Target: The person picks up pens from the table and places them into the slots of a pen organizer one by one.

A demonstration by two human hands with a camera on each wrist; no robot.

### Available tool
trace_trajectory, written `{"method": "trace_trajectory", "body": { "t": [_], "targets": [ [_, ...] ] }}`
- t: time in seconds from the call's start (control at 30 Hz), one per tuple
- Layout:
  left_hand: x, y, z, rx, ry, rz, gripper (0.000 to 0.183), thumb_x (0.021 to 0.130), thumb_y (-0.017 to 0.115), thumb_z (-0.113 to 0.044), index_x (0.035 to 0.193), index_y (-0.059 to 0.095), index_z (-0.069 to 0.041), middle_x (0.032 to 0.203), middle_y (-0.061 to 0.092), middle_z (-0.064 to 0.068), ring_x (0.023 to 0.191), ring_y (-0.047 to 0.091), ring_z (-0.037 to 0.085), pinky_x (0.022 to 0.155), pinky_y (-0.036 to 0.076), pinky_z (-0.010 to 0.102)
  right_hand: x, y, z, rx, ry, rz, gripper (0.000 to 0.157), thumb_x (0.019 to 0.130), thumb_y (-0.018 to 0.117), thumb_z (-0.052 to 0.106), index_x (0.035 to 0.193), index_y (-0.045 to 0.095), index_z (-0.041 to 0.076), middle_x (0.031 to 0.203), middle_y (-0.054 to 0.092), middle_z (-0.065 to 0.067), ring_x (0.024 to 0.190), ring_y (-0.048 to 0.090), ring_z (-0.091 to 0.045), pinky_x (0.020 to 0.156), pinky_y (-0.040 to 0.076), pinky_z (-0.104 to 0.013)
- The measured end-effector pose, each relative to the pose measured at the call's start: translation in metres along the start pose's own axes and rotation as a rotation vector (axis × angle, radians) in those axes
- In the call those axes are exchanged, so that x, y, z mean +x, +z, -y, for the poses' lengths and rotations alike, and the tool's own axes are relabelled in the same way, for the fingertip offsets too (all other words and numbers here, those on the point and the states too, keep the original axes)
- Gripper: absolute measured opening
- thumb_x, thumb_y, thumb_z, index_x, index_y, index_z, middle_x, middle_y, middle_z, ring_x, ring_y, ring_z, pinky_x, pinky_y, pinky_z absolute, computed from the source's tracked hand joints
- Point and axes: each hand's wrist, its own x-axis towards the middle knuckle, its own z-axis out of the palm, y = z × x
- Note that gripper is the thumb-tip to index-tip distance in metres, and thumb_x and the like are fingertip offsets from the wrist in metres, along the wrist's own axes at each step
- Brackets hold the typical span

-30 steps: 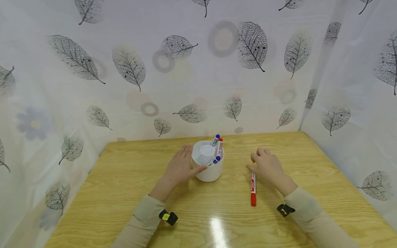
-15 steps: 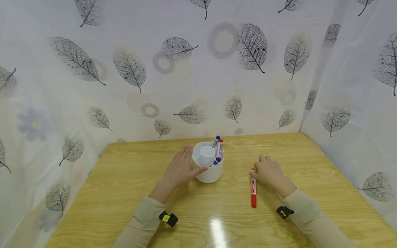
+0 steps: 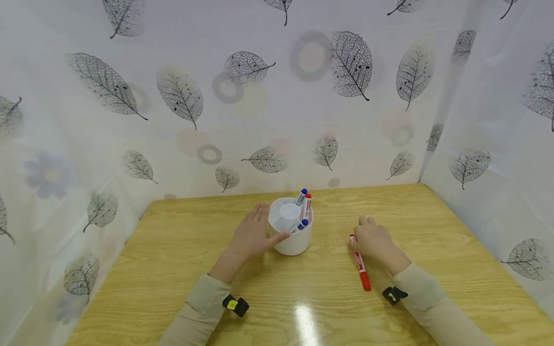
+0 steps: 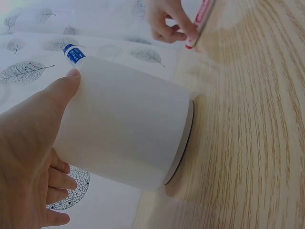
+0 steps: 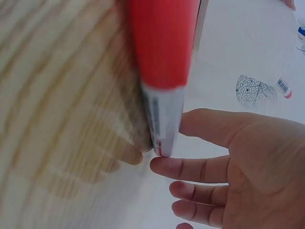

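Note:
A white round pen holder (image 3: 292,242) stands upright on the table. My left hand (image 3: 251,233) rests against its left side, fingers extended and thumb (image 4: 66,88) touching the front near the rim. Two blue-capped markers (image 3: 301,196) and a red-capped marker (image 3: 306,206) poke out of its right side. Right of it, my right hand (image 3: 374,240) pinches the far end of another red marker (image 3: 359,262) between thumb and index finger. That marker's red cap (image 5: 162,43) points toward me. Whether its cap touches the table cannot be told.
The wood-grain table (image 3: 186,259) reaches back to a pale curtain (image 3: 277,110) printed with leaves, which also hangs at both sides. Each wrist carries a small black camera strap (image 3: 235,305).
My right hand has lowered onto the red marker's far end and taken hold of it. The marker's cap has swung to the right. My left hand stays at the pen holder.

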Motion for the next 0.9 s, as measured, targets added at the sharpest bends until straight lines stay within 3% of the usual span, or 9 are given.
{"method": "trace_trajectory", "body": {
  "t": [0.2, 0.5, 0.7, 0.9],
  "targets": [
    [-0.004, 0.0, -0.005, -0.007, -0.008, -0.003, 0.109, 0.084, 0.045, -0.079, 0.155, 0.017, -0.001, 0.161, 0.024, 0.018, 0.152, 0.017, 0.031, 0.124, 0.021, 0.047, -0.003, -0.002, 0.0, 0.012, -0.021, 0.01, 0.03, 0.083, 0.068, 0.024, 0.063, 0.052, 0.01, 0.085, 0.044, -0.008, 0.078, 0.039, -0.024, 0.055, 0.037, -0.036],
    [-0.009, 0.0, -0.011, -0.015, -0.017, -0.004, 0.109, 0.084, 0.046, -0.078, 0.155, 0.016, 0.0, 0.161, 0.024, 0.018, 0.152, 0.017, 0.031, 0.124, 0.02, 0.045, -0.007, -0.001, -0.001, -0.016, -0.056, -0.04, 0.026, 0.082, 0.068, 0.023, 0.064, 0.055, 0.01, 0.084, 0.045, -0.008, 0.077, 0.041, -0.024, 0.055, 0.042, -0.04],
    [-0.012, -0.001, -0.013, -0.023, -0.018, -0.003, 0.109, 0.084, 0.047, -0.077, 0.155, 0.017, 0.0, 0.16, 0.024, 0.019, 0.152, 0.017, 0.031, 0.124, 0.021, 0.046, -0.01, -0.002, 0.002, -0.023, -0.085, -0.165, 0.027, 0.085, 0.07, 0.03, 0.073, 0.059, 0.008, 0.086, 0.048, -0.009, 0.076, 0.044, -0.025, 0.054, 0.044, -0.039],
    [-0.014, -0.003, -0.013, -0.017, -0.01, 0.006, 0.109, 0.084, 0.046, -0.078, 0.155, 0.016, 0.0, 0.16, 0.024, 0.019, 0.152, 0.017, 0.032, 0.124, 0.022, 0.046, -0.014, -0.004, 0.006, -0.001, -0.119, -0.294, 0.022, 0.082, 0.067, 0.023, 0.071, 0.054, 0.01, 0.09, 0.049, -0.009, 0.075, 0.044, -0.023, 0.051, 0.039, -0.033]
  ]
}}
